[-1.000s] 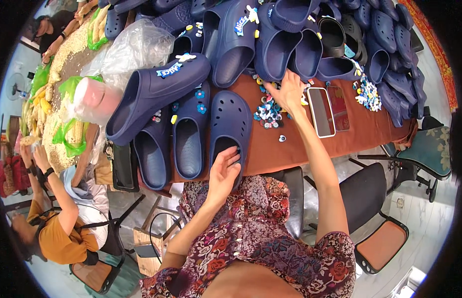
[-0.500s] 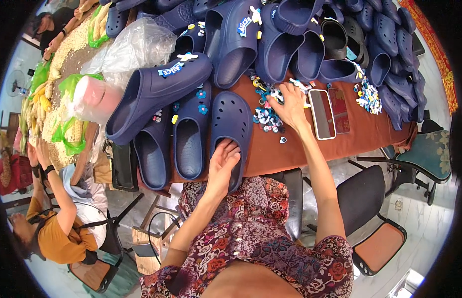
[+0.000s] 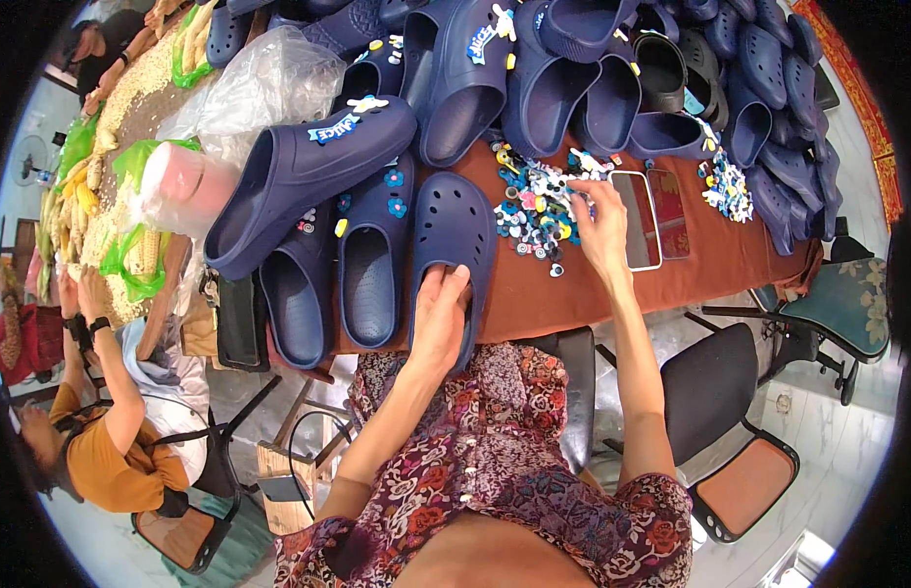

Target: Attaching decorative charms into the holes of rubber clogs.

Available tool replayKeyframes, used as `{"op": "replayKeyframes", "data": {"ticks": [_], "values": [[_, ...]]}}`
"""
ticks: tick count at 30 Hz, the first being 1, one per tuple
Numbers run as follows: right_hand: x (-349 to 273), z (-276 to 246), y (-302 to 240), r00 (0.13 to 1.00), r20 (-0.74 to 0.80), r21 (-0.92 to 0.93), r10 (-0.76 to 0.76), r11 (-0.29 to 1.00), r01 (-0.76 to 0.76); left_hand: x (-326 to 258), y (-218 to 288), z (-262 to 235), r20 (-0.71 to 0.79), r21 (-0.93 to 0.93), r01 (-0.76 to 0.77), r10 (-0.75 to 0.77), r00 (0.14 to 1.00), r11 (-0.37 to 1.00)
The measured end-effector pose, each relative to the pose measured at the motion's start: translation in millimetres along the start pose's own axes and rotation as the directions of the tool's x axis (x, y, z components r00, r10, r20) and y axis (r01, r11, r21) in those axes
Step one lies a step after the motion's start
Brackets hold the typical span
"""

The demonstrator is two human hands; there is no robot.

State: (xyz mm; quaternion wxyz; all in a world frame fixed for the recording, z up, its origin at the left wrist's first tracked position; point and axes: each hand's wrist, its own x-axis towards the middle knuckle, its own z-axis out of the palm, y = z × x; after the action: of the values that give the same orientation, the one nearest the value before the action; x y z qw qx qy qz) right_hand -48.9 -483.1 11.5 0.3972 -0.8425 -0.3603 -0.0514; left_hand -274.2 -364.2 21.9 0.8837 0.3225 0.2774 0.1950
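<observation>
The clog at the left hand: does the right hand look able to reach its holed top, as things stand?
Probably yes. The left hand is at the opening of the clog, leaving the holed top uncovered, and only low-lying charms and brown cloth seem to lie between it and the right hand.

Left hand [image 3: 440, 316] lower, right hand [image 3: 604, 223] curled

Navy clog [image 3: 454, 230] w/ vent holes, opening up, toe away; multicol charms [image 3: 534, 211] heaped nr its R side
</observation>
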Motion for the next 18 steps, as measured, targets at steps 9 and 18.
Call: {"op": "replayKeyframes", "data": {"ticks": [9, 18], "values": [[11, 13, -2, 0.967, 0.173, -0.118, -0.187, 0.971, 0.209, -1, -2, 3, -0.104, 0.158, -0.074, 0.091, 0.990, 0.985], [15, 16, -7, 0.962, 0.174, -0.245, -0.212, 0.936, 0.251, -20, -8, -10, -0.080, 0.396, -0.164, 0.212, 0.974, 0.904]]}}
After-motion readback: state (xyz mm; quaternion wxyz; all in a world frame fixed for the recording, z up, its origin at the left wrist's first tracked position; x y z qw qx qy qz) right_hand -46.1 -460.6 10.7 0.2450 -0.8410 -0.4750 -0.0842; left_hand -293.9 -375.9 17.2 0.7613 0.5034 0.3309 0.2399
